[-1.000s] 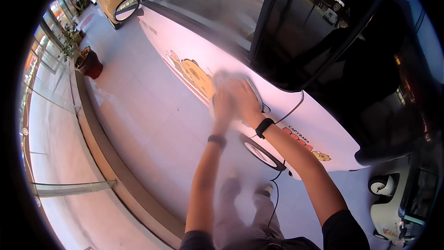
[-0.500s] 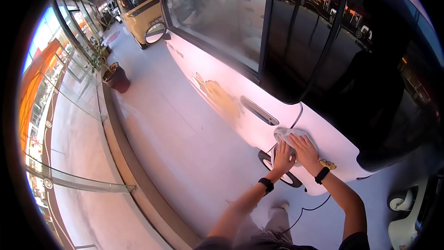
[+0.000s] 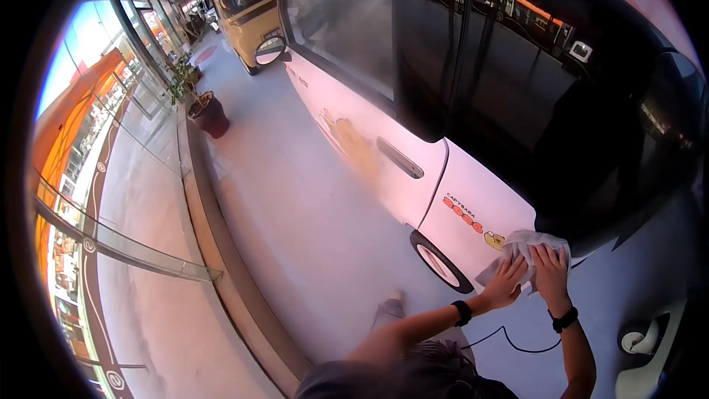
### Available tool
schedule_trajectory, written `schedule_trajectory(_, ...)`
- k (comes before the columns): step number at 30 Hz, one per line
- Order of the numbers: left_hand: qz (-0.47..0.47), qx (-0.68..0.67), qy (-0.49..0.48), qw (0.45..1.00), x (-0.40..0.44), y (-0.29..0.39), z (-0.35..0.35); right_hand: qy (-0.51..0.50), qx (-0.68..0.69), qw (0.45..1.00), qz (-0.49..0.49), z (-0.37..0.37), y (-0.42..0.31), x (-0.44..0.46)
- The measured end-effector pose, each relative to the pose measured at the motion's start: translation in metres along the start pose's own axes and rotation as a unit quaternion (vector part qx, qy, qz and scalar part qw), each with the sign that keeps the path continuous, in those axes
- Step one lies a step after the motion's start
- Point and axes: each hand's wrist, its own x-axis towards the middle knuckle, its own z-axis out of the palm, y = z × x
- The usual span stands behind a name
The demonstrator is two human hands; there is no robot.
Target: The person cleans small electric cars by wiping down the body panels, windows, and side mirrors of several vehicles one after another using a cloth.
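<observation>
A grey cloth [image 3: 538, 239] lies bunched against the lower rear corner of a white car [image 3: 473, 170]. My left hand [image 3: 505, 283] presses it to the panel with fingers stretched forward. Beside it, my right hand [image 3: 551, 275] holds the cloth's right part under its fingers, near the dark rear window. A small yellow cartoon sticker [image 3: 494, 239] shows just left of the cloth, with red lettering [image 3: 463, 216] above it. Parts of the cloth are hidden beneath both hands.
The car's rear wheel [image 3: 441, 262] is left of my hands. A black cable [image 3: 509, 334] curves over the floor below them. A white wheeled object [image 3: 642, 341] stands at right. A potted plant [image 3: 210, 116], glass wall and tan van [image 3: 251, 33] are farther left.
Both hands and the cloth have slid right and down along the car, from beside the door handle to the rear corner. The red lettering is now uncovered. The view has shifted too.
</observation>
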Motion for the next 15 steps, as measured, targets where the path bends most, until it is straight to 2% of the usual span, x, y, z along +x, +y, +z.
schedule_trajectory(2,0.011,0.019,0.016,1.000,0.017,0.025,0.002,0.033,-0.015,0.999,0.011,-0.007,0.015,-0.012)
schedule_trajectory(7,-0.001,0.013,0.058,0.998,0.048,0.067,0.019,0.041,-0.009,0.999,0.027,-0.027,0.058,-0.033)
schedule_trajectory(8,0.003,0.015,0.065,0.998,0.057,0.072,0.019,0.070,-0.015,0.997,0.030,-0.032,0.065,-0.034)
schedule_trajectory(12,0.040,0.093,0.112,0.988,0.093,0.080,0.004,0.102,-0.018,0.993,0.057,-0.063,0.085,-0.024)
schedule_trajectory(15,0.054,0.070,0.162,0.983,0.125,0.098,-0.014,0.147,0.027,0.985,0.082,-0.094,0.100,-0.012)
